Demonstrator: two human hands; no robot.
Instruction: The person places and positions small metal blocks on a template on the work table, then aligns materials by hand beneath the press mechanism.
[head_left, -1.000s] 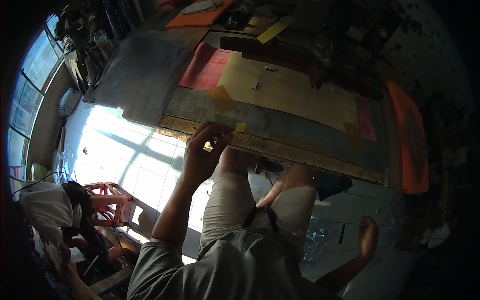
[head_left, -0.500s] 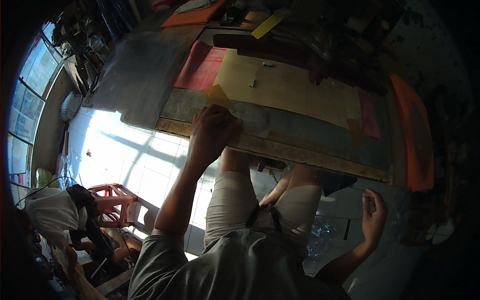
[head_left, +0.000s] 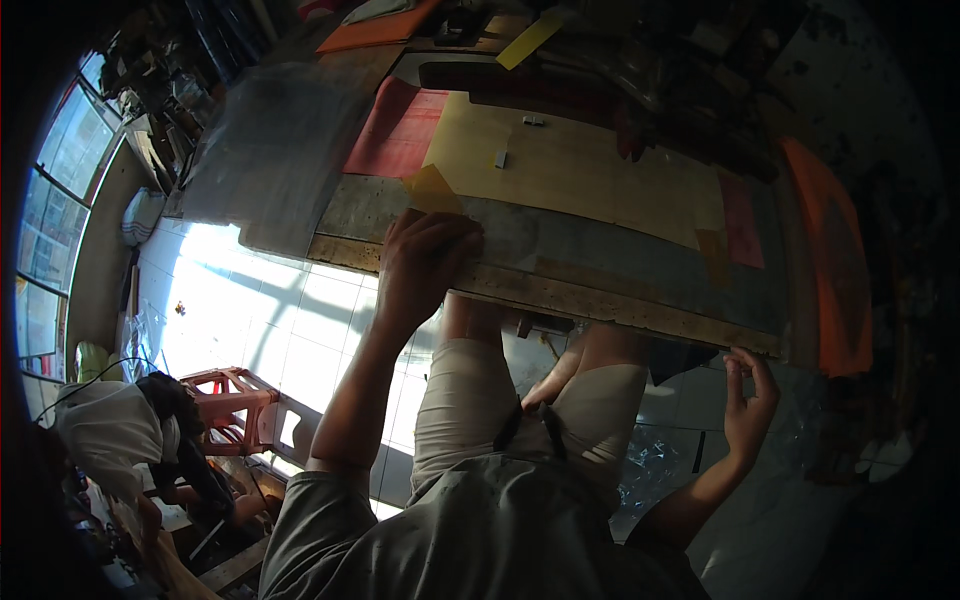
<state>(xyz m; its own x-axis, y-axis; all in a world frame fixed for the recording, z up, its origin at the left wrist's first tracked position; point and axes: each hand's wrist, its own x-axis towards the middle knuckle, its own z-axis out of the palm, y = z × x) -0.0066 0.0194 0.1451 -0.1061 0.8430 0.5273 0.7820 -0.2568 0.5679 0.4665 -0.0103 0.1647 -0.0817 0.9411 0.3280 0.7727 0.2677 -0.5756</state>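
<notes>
My left hand [head_left: 428,262] rests on the wooden front edge [head_left: 600,305] of the work table. Its fingers are curled together beside a translucent amber strip [head_left: 433,188], and whatever lies beneath them is hidden. Beyond it a pale yellow sheet [head_left: 590,165] lies flat, with a pink-red piece [head_left: 395,130] at its left end and another pink piece [head_left: 741,222] at its right. Two small metal-looking pieces sit on the sheet. My right hand [head_left: 750,400] is just off the table's front right edge, thumb and fingertips brought together; anything between them is too small to see.
A dark bar-like frame [head_left: 540,92] stretches across the back of the table. Orange sheets [head_left: 832,265] hang at the right. Cloudy plastic [head_left: 270,150] covers the left. A reddish stool [head_left: 230,405] stands on the floor, near a bent-over person in a light shirt [head_left: 110,435].
My right hand has risen slightly toward the table edge. My left hand stays in nearly the same place. The view has shifted a little, and the person at the left has moved slightly.
</notes>
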